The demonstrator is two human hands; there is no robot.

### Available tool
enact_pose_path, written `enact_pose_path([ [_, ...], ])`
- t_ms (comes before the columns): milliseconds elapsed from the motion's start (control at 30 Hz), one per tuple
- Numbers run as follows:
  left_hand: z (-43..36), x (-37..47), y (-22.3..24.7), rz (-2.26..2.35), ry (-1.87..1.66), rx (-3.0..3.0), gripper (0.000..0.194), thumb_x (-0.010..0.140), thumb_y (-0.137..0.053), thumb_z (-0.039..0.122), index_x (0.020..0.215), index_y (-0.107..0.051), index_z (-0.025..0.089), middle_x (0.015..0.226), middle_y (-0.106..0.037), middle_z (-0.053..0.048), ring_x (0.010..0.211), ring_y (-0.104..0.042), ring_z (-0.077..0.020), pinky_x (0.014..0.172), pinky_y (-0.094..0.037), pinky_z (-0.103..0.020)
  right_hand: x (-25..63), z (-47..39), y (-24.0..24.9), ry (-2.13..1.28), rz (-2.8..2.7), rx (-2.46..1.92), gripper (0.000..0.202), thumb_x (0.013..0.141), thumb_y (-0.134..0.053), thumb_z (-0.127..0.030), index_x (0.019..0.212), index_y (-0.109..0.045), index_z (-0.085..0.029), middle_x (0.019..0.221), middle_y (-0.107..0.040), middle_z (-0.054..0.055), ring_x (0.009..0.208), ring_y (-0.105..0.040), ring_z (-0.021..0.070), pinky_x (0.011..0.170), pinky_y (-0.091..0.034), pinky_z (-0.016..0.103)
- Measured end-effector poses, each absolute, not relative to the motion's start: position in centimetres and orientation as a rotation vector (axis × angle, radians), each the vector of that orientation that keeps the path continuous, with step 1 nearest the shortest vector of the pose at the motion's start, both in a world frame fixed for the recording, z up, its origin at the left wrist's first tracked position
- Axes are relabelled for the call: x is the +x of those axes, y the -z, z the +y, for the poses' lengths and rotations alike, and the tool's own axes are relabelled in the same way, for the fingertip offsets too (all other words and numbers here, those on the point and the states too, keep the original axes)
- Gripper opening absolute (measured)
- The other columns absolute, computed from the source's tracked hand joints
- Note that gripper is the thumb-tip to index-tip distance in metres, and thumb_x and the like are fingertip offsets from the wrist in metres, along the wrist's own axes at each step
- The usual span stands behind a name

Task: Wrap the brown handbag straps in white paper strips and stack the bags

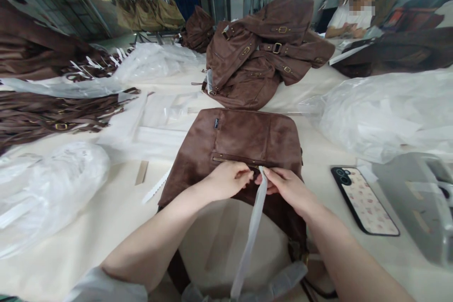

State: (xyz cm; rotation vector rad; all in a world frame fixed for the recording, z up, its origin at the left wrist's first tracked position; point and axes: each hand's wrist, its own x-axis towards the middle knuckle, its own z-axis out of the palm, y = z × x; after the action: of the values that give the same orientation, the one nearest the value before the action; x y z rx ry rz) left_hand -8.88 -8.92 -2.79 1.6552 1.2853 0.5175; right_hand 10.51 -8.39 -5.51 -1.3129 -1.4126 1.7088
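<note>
A brown leather bag (pixel 240 134) lies flat on the pale table, its strap curving toward me. My left hand (pixel 231 180) is closed at the zipped pocket on the bag, fingertips pinched together; whatever is between them is too small to make out. Close beside it, my right hand (pixel 283 186) pinches the upper end of a white strip (pixel 256 212) between thumb and fingers. The strip hangs down across the bag's opening toward the table's near edge. Clear wrapping (pixel 286 281) covers part of the strap near me.
More brown bags (pixel 262 52) are piled behind. Bundled leather straps (pixel 53 118) lie at the left, with clear plastic bags (pixel 60 184) nearby. A phone (pixel 368 200) and a grey translucent case (pixel 414 207) sit at the right. A person (pixel 354 19) is in the background.
</note>
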Motion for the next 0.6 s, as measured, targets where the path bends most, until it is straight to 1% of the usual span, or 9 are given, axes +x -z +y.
enact_pose_path([
  [100,-9.8,-8.7,0.8,1.376,-0.616,1.915,0.020,0.085,-0.052,0.031,0.080,-0.064,0.017,0.073,-0.065,-0.003,0.065,-0.059,-0.0129,0.061,-0.045,-0.022,12.5,-9.1,3.4,-1.303,-1.790,-1.463,0.035,0.080,-0.057,-0.052,0.065,-0.064,-0.021,0.065,-0.067,0.005,0.063,-0.061,0.0172,0.058,-0.045,0.026],
  [200,-12.4,-6.7,0.2,1.089,-0.519,2.116,0.020,0.084,-0.054,0.029,0.099,-0.065,0.021,0.097,-0.068,-0.004,0.088,-0.062,-0.0166,0.083,-0.048,-0.027,13.7,-10.0,1.5,-0.956,-1.950,-1.510,0.031,0.084,-0.054,-0.044,0.065,-0.064,-0.023,0.062,-0.066,0.003,0.058,-0.057,0.0154,0.053,-0.039,0.025],
  [233,-13.5,-6.0,0.6,1.009,-0.466,2.203,0.030,0.081,-0.058,0.028,0.110,-0.062,0.024,0.114,-0.064,-0.004,0.105,-0.058,-0.0194,0.095,-0.044,-0.031,13.9,-10.2,1.1,-0.859,-1.990,-1.538,0.029,0.085,-0.052,-0.041,0.066,-0.064,-0.023,0.062,-0.066,0.003,0.057,-0.056,0.0150,0.053,-0.037,0.025],
  [267,-14.4,-5.4,1.4,0.973,-0.401,2.293,0.046,0.078,-0.062,0.029,0.123,-0.055,0.027,0.131,-0.055,-0.004,0.122,-0.048,-0.0225,0.105,-0.037,-0.036,13.9,-10.3,0.8,-0.769,-2.028,-1.568,0.028,0.086,-0.052,-0.039,0.067,-0.065,-0.022,0.063,-0.066,0.002,0.057,-0.056,0.0147,0.053,-0.036,0.025],
  [333,-15.5,-4.5,4.2,1.028,-0.317,2.458,0.078,0.073,-0.064,0.029,0.143,-0.030,0.028,0.150,-0.030,-0.006,0.136,-0.031,-0.0272,0.110,-0.030,-0.045,14.0,-10.4,0.3,-0.630,-2.085,-1.615,0.023,0.085,-0.054,-0.034,0.070,-0.066,-0.022,0.067,-0.067,0.003,0.061,-0.057,0.0147,0.056,-0.036,0.025],
  [367,-15.6,-4.3,5.9,1.084,-0.308,2.529,0.086,0.072,-0.064,0.028,0.147,-0.021,0.026,0.152,-0.025,-0.007,0.137,-0.029,-0.0284,0.110,-0.030,-0.047,14.0,-10.3,0.1,-0.594,-2.093,-1.616,0.021,0.085,-0.055,-0.034,0.072,-0.066,-0.021,0.069,-0.068,0.002,0.063,-0.058,0.0146,0.057,-0.036,0.025],
  [433,-14.8,-3.9,9.3,1.137,-0.366,2.676,0.090,0.073,-0.063,0.032,0.148,-0.016,0.025,0.150,-0.029,-0.008,0.134,-0.034,-0.0294,0.109,-0.033,-0.046,14.2,-10.3,-0.2,-0.584,-2.081,-1.576,0.018,0.085,-0.056,-0.034,0.076,-0.067,-0.022,0.074,-0.069,0.001,0.066,-0.059,0.0138,0.058,-0.037,0.023],
  [500,-13.5,-3.7,11.5,1.215,-0.506,2.790,0.083,0.078,-0.059,0.035,0.148,-0.017,0.025,0.147,-0.036,-0.008,0.129,-0.043,-0.0287,0.108,-0.035,-0.045,14.5,-10.4,-0.5,-0.608,-2.051,-1.521,0.019,0.086,-0.055,-0.036,0.079,-0.067,-0.023,0.076,-0.069,0.000,0.066,-0.059,0.0123,0.057,-0.037,0.022],
  [600,-12.0,-3.8,12.4,1.270,-0.655,2.888,0.074,0.083,-0.054,0.039,0.148,-0.020,0.026,0.145,-0.040,-0.007,0.124,-0.049,-0.0276,0.108,-0.036,-0.043,14.8,-10.6,-0.6,-0.632,-1.982,-1.471,0.020,0.087,-0.053,-0.036,0.080,-0.066,-0.023,0.076,-0.069,-0.001,0.065,-0.058,0.0110,0.056,-0.037,0.021],
])
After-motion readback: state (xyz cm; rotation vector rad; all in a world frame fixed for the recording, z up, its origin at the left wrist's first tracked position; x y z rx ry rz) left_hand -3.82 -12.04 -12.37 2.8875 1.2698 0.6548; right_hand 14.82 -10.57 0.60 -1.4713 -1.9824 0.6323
